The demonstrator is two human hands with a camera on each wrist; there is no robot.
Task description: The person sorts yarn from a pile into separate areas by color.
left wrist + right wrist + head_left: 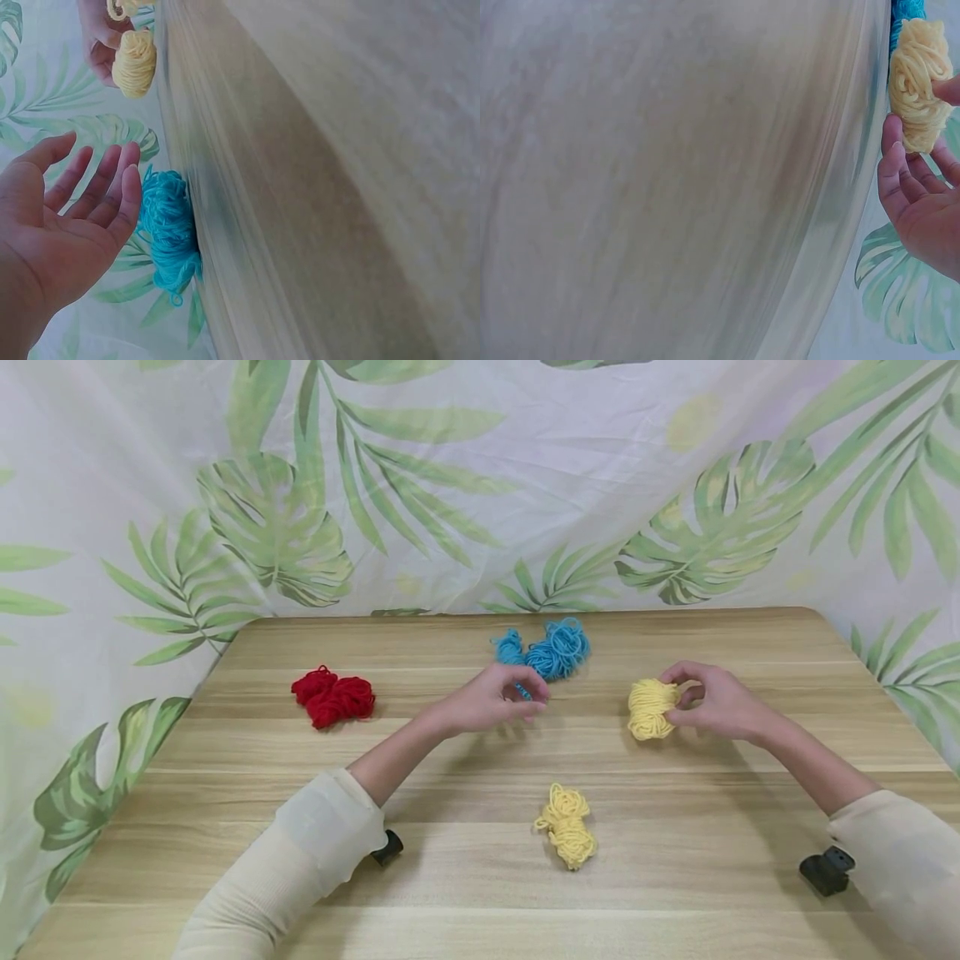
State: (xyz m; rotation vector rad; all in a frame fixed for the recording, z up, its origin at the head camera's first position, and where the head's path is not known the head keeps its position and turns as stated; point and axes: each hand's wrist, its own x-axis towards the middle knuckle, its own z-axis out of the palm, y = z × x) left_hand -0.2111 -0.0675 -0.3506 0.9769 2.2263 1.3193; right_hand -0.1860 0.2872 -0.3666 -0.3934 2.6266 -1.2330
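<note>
My right hand (716,702) pinches a bundle of yellow yarn (651,709) between thumb and fingertips, right of centre. In the right wrist view the thumb presses on that bundle's strands. My left hand (495,697) is near the middle, in front of the blue yarn (558,648). The left wrist view shows that hand (71,225) with relaxed, spread fingers and nothing in its palm. A bit of blue shows through the gap between its thumb and fingers in the head view. A second, smaller yellow yarn bundle (567,827) lies nearer the front.
A red yarn bundle (332,697) lies on the left part of the wooden table (465,877). Behind the table's far edge hangs a leaf-print cloth (540,485). Black clips (827,870) show by both sleeves.
</note>
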